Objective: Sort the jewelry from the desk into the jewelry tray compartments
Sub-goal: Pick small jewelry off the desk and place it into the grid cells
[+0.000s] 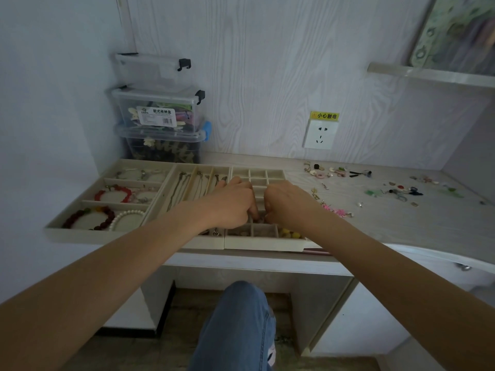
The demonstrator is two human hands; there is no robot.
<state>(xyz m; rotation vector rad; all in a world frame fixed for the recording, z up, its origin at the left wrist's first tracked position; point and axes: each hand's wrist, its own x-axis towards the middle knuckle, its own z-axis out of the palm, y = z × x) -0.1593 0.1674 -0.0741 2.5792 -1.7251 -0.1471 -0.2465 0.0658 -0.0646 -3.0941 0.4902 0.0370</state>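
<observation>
Both hands meet, knuckles up, over the small-grid jewelry tray (267,243) on the worktop (375,223). Left hand (233,203) and right hand (288,203) reach forward on outstretched bare arms, their fingers curled downward into one small compartment; whether they pinch anything there I cannot tell. Loose jewelry (337,172) lies scattered on the worktop to the right of the trays, apart from both hands.

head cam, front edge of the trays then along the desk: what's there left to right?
Dark red bead bracelet → white pearl bracelet → left hand → right hand → pink trinket on the desk → green piece → dark blue piece.
</observation>
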